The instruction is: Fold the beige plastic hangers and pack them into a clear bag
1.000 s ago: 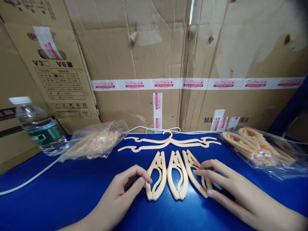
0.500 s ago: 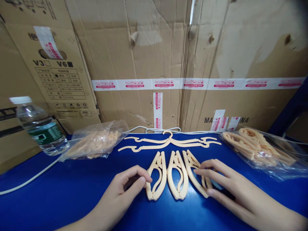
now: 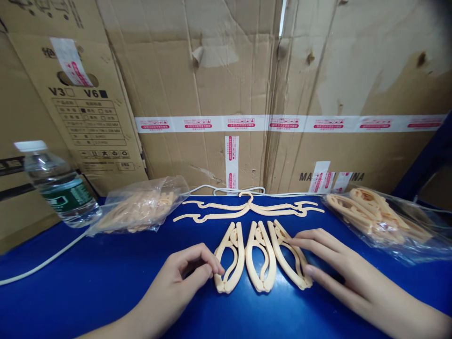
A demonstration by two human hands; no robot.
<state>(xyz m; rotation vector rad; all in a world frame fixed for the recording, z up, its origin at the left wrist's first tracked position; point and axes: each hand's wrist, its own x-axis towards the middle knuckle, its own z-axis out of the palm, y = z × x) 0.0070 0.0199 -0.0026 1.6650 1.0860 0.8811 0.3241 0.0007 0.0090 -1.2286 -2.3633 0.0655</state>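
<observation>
On the right folded hanger [image 3: 290, 254], the right hand [image 3: 339, 273] has seemingly slid forward.

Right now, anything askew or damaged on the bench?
Mostly tidy. Of three folded hangers, the right folded hanger slants off from the other two, under the right hand. The cardboard boxes behind are creased and torn.

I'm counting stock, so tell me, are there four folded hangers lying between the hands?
No, only three folded hangers lie side by side between the left hand and the right hand.
</observation>
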